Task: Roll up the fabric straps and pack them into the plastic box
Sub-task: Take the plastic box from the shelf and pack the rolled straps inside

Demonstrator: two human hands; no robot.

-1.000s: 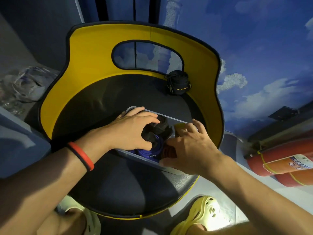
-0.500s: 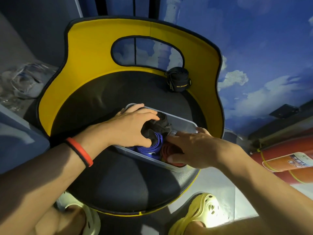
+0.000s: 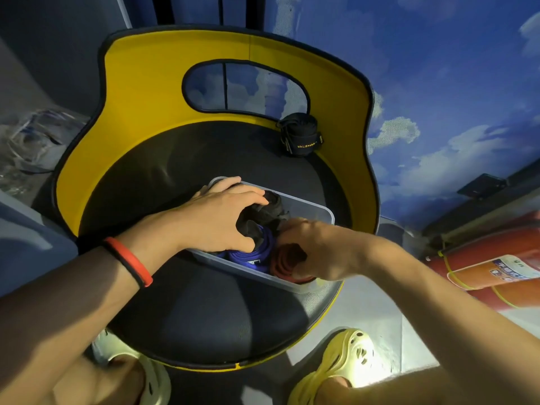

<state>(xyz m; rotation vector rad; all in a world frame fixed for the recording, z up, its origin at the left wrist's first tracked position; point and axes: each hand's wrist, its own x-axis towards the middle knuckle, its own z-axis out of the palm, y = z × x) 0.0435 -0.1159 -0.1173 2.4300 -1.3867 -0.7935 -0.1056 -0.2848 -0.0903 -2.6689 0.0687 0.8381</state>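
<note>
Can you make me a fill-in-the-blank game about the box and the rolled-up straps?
1. The left hand grips a ____ strap in the box.
2. The roll beside the blue roll in the box is coloured ____.
3. The chair back behind the black roll is coloured ____.
Missing words: black; red; yellow.

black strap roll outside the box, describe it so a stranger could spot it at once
Find the round chair with the yellow backrest. On its black seat, behind the clear plastic box, a black strap roll sits against the backrest's right side. It is the only roll outside the box, with yellow lettering on its band; the purple roll and red roll lie inside.
</note>
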